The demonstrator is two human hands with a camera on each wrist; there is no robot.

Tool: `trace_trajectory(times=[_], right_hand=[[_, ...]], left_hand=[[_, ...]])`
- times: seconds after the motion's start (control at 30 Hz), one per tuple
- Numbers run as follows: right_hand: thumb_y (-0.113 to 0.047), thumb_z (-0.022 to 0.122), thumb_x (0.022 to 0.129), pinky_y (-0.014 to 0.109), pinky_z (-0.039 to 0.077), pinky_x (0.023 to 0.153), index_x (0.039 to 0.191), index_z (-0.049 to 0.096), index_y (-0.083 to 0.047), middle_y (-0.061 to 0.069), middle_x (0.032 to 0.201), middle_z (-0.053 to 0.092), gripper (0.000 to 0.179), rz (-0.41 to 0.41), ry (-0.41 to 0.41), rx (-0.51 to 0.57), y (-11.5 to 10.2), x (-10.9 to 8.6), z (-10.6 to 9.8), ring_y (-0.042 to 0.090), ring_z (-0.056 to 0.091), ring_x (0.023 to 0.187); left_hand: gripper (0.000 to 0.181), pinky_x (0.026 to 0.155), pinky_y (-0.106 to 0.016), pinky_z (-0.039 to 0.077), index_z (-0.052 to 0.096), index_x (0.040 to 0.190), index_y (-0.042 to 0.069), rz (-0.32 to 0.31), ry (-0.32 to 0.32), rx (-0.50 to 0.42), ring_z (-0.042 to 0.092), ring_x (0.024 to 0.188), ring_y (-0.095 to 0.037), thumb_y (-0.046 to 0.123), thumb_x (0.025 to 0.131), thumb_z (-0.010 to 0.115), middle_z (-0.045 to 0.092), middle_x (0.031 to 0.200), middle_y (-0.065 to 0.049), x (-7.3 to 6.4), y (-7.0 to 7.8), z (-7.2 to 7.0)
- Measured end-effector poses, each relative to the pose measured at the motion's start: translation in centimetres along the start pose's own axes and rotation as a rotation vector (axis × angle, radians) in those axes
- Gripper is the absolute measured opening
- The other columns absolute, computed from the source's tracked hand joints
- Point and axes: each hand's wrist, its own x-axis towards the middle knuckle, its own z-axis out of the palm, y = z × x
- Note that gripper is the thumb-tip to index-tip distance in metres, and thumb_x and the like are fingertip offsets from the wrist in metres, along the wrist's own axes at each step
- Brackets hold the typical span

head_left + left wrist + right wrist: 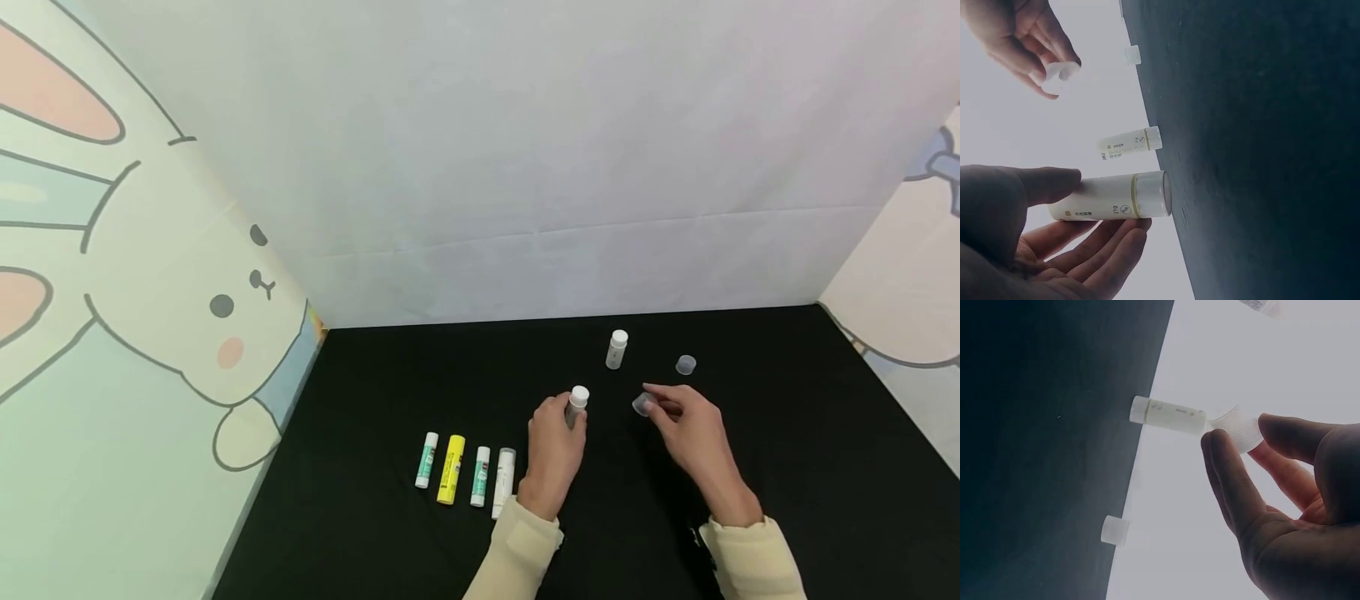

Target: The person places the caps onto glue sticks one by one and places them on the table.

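both arms wear long sleeves of a plain pale cream, close to soft yellow. the left sleeve (pixel 516 550) ends at the wrist in a broad, slightly puffy cuff, and the right sleeve (pixel 752 562) has a similar end, softly creased. a small dark piece (pixel 697 540) shows at the right sleeve's inner edge, too small to make out. the left hand (pixel 555 450) and right hand (pixel 692 432) are bare.
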Motion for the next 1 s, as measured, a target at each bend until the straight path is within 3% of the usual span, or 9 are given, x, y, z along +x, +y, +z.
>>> trace_trajectory(times=[0.37,0.77,1.0], right_hand=[[0.004,0.072,0.097,0.056,0.059,0.084,0.121,0.075,0.004,0.023,0.112,0.068,0.024,-0.084,0.048,0.032,-1.1,0.2,0.7,0.039,0.072,0.098],[0.003,0.072,0.097,0.057,0.059,0.084,0.12,0.073,0.003,0.023,0.113,0.073,0.023,-0.066,0.032,0.05,-2.3,0.0,1.0,0.037,0.073,0.097],[0.003,0.074,0.096,0.052,0.061,0.082,0.12,0.074,0.002,0.019,0.11,0.074,0.024,-0.077,0.035,0.051,-2.7,-0.1,1.1,0.033,0.073,0.095]], left_hand=[[0.023,0.089,-0.04,0.062,0.077,0.119,0.005,0.008,0.001,0.023,0.074,0.104,-0.025,0.009,0.097,0.078,0.075,0.109,-0.01,-1.0,-0.2,-0.2],[0.017,0.084,-0.038,0.062,0.078,0.112,0.008,0.069,0.015,0.028,0.075,0.099,-0.022,0.007,0.095,0.08,0.074,0.104,-0.007,-1.7,-0.2,-0.6],[0.018,0.085,-0.039,0.062,0.078,0.112,0.007,0.07,0.014,0.023,0.075,0.1,-0.022,0.006,0.094,0.08,0.074,0.104,-0.007,-2.3,-0.3,-0.8]])
